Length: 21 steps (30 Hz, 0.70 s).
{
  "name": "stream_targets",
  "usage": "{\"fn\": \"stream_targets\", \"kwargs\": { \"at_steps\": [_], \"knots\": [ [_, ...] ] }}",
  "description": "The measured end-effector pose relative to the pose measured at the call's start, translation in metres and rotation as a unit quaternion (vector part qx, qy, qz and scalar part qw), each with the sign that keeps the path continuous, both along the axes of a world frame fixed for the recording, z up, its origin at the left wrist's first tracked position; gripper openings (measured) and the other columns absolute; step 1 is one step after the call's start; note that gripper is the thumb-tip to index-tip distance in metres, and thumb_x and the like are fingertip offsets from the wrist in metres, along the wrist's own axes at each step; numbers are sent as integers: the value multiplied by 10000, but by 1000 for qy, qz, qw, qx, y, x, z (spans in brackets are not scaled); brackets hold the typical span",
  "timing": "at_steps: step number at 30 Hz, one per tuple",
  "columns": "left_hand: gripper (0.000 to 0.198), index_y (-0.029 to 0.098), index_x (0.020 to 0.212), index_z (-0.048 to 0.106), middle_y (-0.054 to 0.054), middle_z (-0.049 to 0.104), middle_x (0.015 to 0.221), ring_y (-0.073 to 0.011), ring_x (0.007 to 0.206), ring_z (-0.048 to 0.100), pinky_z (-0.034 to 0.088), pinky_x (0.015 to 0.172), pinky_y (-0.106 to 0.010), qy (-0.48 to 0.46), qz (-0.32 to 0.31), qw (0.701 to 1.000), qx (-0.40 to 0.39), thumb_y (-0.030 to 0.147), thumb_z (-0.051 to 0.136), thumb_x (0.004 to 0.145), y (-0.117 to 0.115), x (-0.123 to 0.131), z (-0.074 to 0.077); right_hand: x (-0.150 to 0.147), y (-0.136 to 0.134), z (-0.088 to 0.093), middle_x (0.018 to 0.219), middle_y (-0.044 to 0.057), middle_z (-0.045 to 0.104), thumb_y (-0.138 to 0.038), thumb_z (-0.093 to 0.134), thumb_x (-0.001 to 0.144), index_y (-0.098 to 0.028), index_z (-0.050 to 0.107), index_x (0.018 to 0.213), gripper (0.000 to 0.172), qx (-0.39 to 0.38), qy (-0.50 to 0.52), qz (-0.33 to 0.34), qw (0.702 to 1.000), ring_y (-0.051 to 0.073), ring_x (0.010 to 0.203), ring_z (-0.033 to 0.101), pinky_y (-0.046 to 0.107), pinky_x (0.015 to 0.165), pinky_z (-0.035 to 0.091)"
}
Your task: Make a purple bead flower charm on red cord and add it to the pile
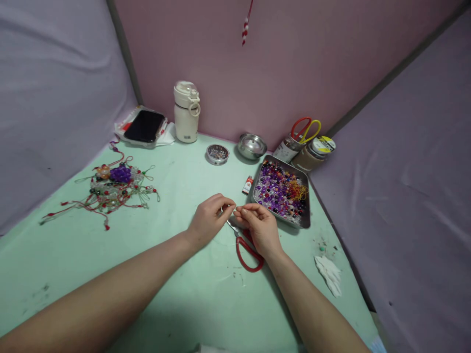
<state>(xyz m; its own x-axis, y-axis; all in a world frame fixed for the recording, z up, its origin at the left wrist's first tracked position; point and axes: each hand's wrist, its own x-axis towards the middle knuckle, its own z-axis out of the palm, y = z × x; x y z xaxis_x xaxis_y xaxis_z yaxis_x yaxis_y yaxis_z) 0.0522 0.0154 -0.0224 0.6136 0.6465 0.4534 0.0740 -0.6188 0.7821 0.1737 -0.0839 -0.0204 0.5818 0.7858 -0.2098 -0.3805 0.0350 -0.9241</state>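
Note:
My left hand [211, 218] and my right hand [258, 228] meet over the middle of the table, each with thumb and forefinger pinched together. A thin clear thread loops faintly below my left fingers; whatever else sits at the fingertips is too small to make out. Beneath my right hand lies a pair of red-handled scissors [241, 254], partly covered by it. Just right of the hands stands a metal tray [308, 215] full of purple, clear, red and dark beads, with a tangle of yellow thread. Behind the hands is a small red-and-white box or lighter [248, 185].
Beaded strings [117, 191] lie heaped at left. Along the back are a phone [144, 125], a cream bottle [186, 115], a round clear case [217, 154], a metal bowl [252, 147], a jar with scissors [289, 148] and a lidded jar [312, 153]. Crumpled tissue [328, 275] lies right.

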Motion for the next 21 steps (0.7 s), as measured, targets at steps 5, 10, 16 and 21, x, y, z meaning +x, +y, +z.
{"fn": "stream_targets", "kwargs": {
  "at_steps": [5,10,16,21],
  "knots": [
    [102,185,820,635,8,596,733,-108,670,536,423,648,-235,1,-7,1000,0,220,563,884,0,0,-1,0,0,0,801,24,744,-261,825,653,-175,670,798,228,0,-4,1,1000,158,784,726,240,730,590],
    [121,187,826,640,2,603,740,-112,674,541,422,648,-240,11,-17,1000,-8,224,544,889,0,0,-2,-1,0,0,803,22,744,-271,815,659,-178,669,800,223,0,-12,3,1000,159,780,723,254,737,590],
    [135,187,818,649,-10,615,745,-121,670,549,423,640,-250,24,-26,999,-20,234,542,885,0,0,0,0,0,0,802,15,743,-288,810,659,-189,679,790,210,-4,-28,9,1000,135,722,702,253,739,581],
    [133,180,826,653,-18,632,760,-126,691,564,429,653,-255,25,-40,999,-27,221,540,883,0,1,0,-1,-1,-1,748,-3,726,-291,795,670,-195,695,788,182,1,-58,9,998,125,664,674,267,715,573]
  ]
}}
